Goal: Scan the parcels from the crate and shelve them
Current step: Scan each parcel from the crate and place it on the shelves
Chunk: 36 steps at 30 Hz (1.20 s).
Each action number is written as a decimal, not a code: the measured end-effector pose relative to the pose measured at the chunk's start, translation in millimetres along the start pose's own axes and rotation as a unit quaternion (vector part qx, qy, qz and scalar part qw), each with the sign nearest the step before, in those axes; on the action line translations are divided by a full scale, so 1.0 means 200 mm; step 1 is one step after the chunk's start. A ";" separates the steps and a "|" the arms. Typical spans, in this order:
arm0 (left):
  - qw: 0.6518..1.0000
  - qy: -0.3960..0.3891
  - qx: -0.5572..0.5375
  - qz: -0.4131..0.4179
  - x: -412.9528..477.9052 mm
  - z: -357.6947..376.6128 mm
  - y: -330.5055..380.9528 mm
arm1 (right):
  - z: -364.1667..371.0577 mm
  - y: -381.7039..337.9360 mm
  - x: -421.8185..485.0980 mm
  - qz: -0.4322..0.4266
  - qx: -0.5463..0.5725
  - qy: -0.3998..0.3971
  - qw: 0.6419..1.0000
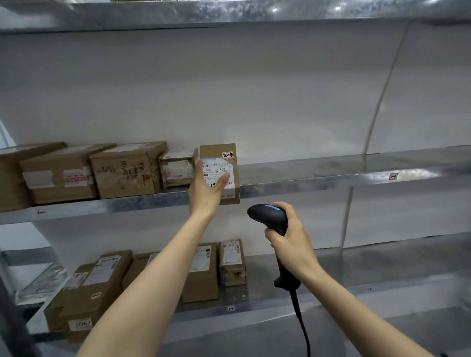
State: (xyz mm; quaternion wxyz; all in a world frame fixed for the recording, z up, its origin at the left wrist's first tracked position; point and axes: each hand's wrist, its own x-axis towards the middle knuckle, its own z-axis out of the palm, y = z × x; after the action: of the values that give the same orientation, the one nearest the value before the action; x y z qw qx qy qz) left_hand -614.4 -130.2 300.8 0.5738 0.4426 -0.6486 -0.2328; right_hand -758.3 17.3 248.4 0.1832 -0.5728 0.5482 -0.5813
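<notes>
A small brown parcel (225, 154) with a white label stands upright at the front edge of the middle shelf (337, 183), at the right end of a row of boxes. My left hand (206, 189) reaches up to it, thumb across the label and fingers along its left side. My right hand (289, 236) grips the handle of a black barcode scanner (269, 216) just below the shelf edge, its head pointing up and left towards the parcel. A blue light shows on the scanner and on the label's top.
Several brown boxes (126, 169) fill the left part of the middle shelf. More parcels (200, 271) stand on the lower shelf (368, 269). The scanner cable (303, 334) hangs down. A dark metal post (8, 309) stands at the left.
</notes>
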 end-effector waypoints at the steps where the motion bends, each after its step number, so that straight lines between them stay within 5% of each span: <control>1: 1.000 0.005 0.006 0.002 0.02 0.00 0.00 | 0.00 0.01 0.01 -0.001 -0.001 0.000 1.000; 8: 0.999 0.003 0.035 0.024 0.05 0.02 0.03 | -0.01 0.06 0.10 -0.008 0.002 -0.013 1.000; 14: 0.989 -0.144 0.011 -0.013 0.09 -0.08 0.06 | -0.03 0.09 0.16 -0.015 0.012 -0.029 0.999; 18: 0.984 -0.173 0.013 -0.030 0.11 -0.11 0.06 | -0.03 0.10 0.19 -0.014 0.015 -0.035 0.999; 23: 0.993 -0.098 0.053 0.046 0.08 -0.09 0.03 | -0.03 0.11 0.19 -0.016 0.017 -0.043 0.999; 31: 0.996 0.019 0.086 0.009 0.08 -0.04 0.00 | -0.04 0.14 0.20 -0.011 0.011 -0.034 0.999; 36: 0.997 0.003 0.075 0.007 0.11 -0.05 0.01 | -0.04 0.16 0.20 -0.005 0.004 -0.031 1.000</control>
State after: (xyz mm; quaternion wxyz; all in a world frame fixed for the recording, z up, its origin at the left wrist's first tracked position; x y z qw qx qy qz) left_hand -605.4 -145.5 317.0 0.5424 0.4808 -0.6655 -0.1781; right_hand -790.0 -23.2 242.3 0.1992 -0.5922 0.5374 -0.5664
